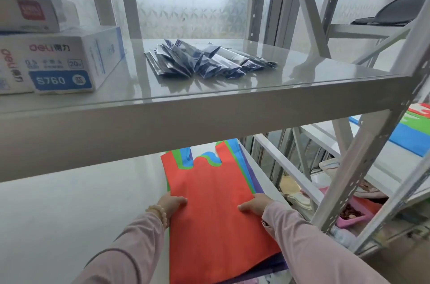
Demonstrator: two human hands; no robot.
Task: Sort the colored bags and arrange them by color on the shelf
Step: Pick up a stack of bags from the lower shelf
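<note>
Your left hand (173,205) and right hand (255,206) each pinch a side edge of the stack of bags (250,175), thumbs curled on top. Between them lies the flat, matte, vest-shaped red bag (216,209), with green, blue and purple edges fanned beneath. The stack rests on the smooth grey lower shelf (81,202). Glossy dark packets (204,60) lie above your hands.

Your grey shelf (209,106) carries white boxes (69,62) at left and dark blue packets (204,60) mid-board; on your lower board (69,202) the stack of coloured bags (216,202) lies flat, red on top.
</note>
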